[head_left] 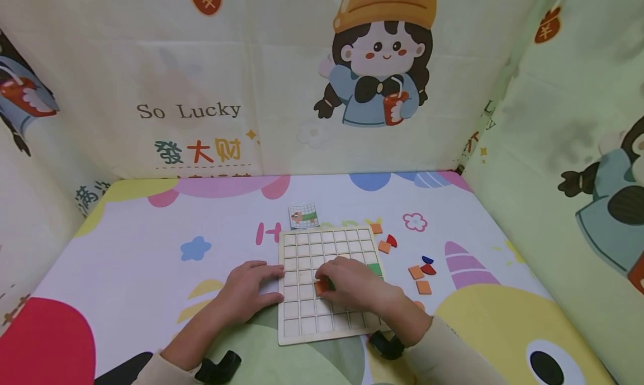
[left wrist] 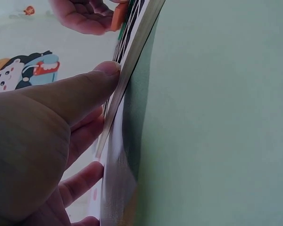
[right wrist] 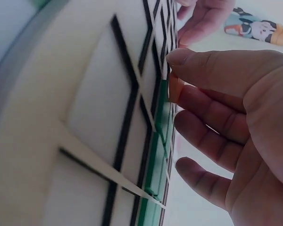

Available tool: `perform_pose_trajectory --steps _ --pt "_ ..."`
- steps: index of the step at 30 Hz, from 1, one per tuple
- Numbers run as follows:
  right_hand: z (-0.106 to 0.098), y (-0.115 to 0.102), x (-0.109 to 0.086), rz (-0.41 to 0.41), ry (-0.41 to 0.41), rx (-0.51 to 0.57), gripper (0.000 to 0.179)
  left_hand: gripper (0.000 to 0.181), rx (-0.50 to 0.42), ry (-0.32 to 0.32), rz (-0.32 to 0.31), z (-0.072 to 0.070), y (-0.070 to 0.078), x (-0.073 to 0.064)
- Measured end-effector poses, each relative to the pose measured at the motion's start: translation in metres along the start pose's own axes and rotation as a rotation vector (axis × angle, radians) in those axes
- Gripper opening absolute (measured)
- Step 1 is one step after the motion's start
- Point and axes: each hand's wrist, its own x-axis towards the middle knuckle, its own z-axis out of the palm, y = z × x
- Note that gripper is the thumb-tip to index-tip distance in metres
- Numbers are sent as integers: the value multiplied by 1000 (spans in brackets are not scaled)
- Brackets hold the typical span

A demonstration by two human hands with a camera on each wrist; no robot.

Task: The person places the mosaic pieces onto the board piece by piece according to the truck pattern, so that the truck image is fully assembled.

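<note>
A wooden grid board [head_left: 302, 339] lies on the table with its square cells facing up. My right hand [head_left: 354, 283] is over the middle of it and pinches an orange square tile [right wrist: 176, 89] between thumb and fingers. Green tiles [right wrist: 154, 162] sit in cells beneath that hand; one green tile [head_left: 374, 269] shows near the board's right edge. My left hand [head_left: 249, 293] rests against the board's left edge, its thumb and fingertips touching the rim and its fingers spread. The right hand hides part of the grid.
Loose orange square tiles [head_left: 424, 287] lie to the right of the board, among red quarter-round pieces [head_left: 429, 269] and a blue piece [head_left: 427, 260]. Behind the board is a small pattern card [head_left: 304, 216]. Printed cloth walls [head_left: 282, 77] stand at the back and sides.
</note>
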Motion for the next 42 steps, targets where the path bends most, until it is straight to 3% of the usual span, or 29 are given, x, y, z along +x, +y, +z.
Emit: perform_pose_trajectory --steps 42 --pt "6 5 -3 -14 47 12 23 47 2 0 4 0 1 0"
